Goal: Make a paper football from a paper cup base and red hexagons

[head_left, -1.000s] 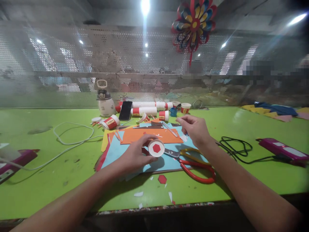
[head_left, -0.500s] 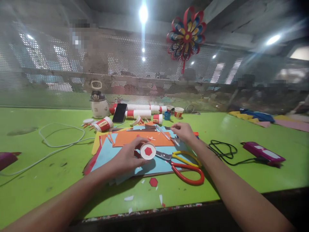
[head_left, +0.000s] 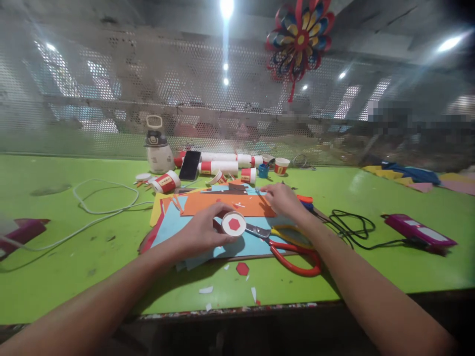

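A small paper cup point(head_left: 239, 231), its white bottom facing me with a red hexagon on it, is held in my left hand point(head_left: 204, 228). My right hand point(head_left: 282, 199) is over the right edge of the orange paper point(head_left: 208, 205), fingers bent; whatever may be between the fingertips is too small to tell. Light blue paper point(head_left: 170, 231) lies beneath the orange sheet. Large scissors point(head_left: 297, 267) with red and yellow handles rest between my hands, blades toward the cup. A loose red hexagon point(head_left: 242, 269) lies near the table's front edge.
Behind the papers are a bottle point(head_left: 159, 155), a phone point(head_left: 190, 165), stacked paper cups point(head_left: 218, 168) and a blue pot point(head_left: 263, 171). A purple device point(head_left: 418, 230) with a black cable sits at right, another point(head_left: 25, 236) at left. White cord crosses the left side.
The view has shifted, so the scene appears higher and further right. My left hand still holds the cup. The clear strip beside my right hand is no longer visible on the orange paper.
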